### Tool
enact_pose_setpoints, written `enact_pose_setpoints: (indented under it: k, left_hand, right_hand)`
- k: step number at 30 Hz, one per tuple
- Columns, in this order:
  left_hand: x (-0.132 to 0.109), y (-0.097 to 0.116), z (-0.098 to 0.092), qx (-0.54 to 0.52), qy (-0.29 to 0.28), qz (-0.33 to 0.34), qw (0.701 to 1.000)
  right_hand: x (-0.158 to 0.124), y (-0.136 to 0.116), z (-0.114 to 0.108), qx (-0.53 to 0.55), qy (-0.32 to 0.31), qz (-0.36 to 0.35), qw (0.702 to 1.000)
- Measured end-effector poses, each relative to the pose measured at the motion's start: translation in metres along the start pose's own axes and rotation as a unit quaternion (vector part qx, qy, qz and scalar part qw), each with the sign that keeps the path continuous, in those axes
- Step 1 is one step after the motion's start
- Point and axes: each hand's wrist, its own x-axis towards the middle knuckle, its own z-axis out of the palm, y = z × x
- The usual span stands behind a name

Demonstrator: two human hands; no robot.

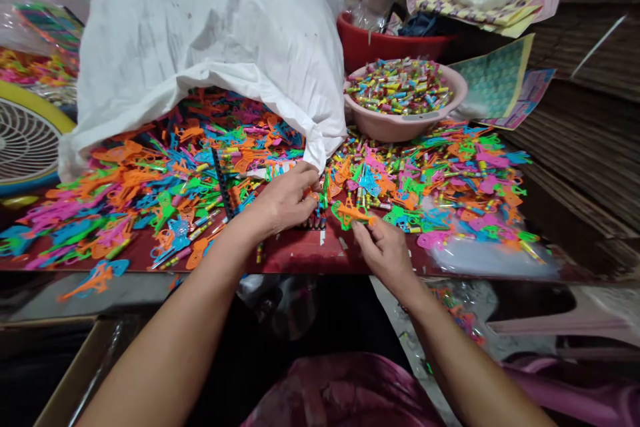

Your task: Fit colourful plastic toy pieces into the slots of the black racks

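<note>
My right hand [384, 255] pinches a small orange plastic toy piece [356, 212] between thumb and fingers, at the front of the table. A green lattice piece [344, 219] shows just behind it; whether that one is also held I cannot tell. My left hand [294, 200] is to the left, its fingers curled down over a black toothed strip [316, 222]. Bits of orange and blue plastic show by those fingertips, but what they grip is hidden. A longer black toothed strip [221, 183] stands left of my left hand, among loose coloured pieces.
A big white sack [215, 20] spills a heap of coloured plastic pieces [175, 173] across the red table [305, 253]. Behind on the right, a pink basin [400, 125] holds many small striped tubes. A fan [30, 133] is at far left, clear plastic bags [493, 257] at right.
</note>
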Motion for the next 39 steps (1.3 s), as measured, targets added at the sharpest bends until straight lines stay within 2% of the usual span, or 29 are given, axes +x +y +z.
enact_pose_setpoints:
  k: [3,9,19,25,30,39]
  left_hand:
    - [0.000,0.000,0.000,-0.003,0.002,-0.002,1.000]
    - [0.000,-0.003,0.003,0.000,0.008,0.004,1.000]
    - [-0.002,-0.002,0.002,0.010,0.019,0.002,1.000]
    - [-0.002,0.000,0.001,0.011,0.016,-0.007,1.000]
    - [-0.001,0.002,0.000,0.010,0.016,-0.012,1.000]
    - [-0.001,-0.002,0.003,0.008,0.017,-0.012,1.000]
  right_hand:
    - [0.002,-0.006,0.007,-0.014,-0.020,-0.027,0.999]
    - [0.012,-0.012,0.018,-0.060,-0.041,-0.029,0.997]
    - [0.019,-0.015,0.031,-0.108,0.035,-0.054,0.992]
    - [0.024,-0.013,0.037,-0.138,0.040,-0.056,0.988]
    - [0.034,-0.012,0.036,-0.175,0.009,-0.053,0.983]
    - [0.040,-0.010,0.031,-0.104,-0.041,-0.017,0.994]
